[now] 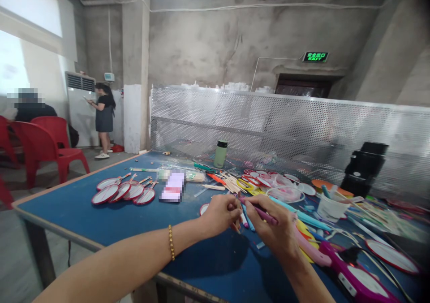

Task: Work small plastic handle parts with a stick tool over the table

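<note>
Head view: right hand holds a purple pen in a narrow writing-style grip, just right of centre, lower half of frame; likely chosen for fine tip control. Left hand meets it at the pen's tip, fingers drawn together, presumably to steady something small; cannot tell what, if anything, they pinch. Fans overlap at centre left, handles pointing up and right, probably grouped to save room. Phone lies beside them, apparently for easy viewing. Cup, right, keeps loose tools upright.
</note>
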{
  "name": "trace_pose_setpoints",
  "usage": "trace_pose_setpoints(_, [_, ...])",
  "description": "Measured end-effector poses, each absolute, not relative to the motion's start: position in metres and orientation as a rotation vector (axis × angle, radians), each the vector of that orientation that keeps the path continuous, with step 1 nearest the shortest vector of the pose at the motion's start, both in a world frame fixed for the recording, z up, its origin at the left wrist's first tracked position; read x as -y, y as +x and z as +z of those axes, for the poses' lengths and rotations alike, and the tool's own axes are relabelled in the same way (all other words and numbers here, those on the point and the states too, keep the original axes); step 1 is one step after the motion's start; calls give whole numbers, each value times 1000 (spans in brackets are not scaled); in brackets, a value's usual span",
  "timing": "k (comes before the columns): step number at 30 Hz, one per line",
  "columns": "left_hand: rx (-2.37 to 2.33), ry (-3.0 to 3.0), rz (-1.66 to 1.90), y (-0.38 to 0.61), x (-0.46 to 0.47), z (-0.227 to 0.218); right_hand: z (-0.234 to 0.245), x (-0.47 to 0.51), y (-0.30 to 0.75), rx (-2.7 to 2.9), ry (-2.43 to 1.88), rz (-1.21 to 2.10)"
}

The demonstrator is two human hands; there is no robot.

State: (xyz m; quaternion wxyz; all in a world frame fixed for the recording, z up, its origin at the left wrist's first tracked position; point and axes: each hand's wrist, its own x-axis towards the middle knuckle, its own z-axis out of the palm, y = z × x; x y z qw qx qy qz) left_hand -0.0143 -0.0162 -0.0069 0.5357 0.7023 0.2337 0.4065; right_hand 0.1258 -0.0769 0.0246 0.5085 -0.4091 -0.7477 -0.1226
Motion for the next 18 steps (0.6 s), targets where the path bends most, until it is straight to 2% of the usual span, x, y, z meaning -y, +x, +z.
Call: trace_pose_setpoints(18, [-564,1667,962,-15,17,-6,26,80,124,1769,-1027,-308])
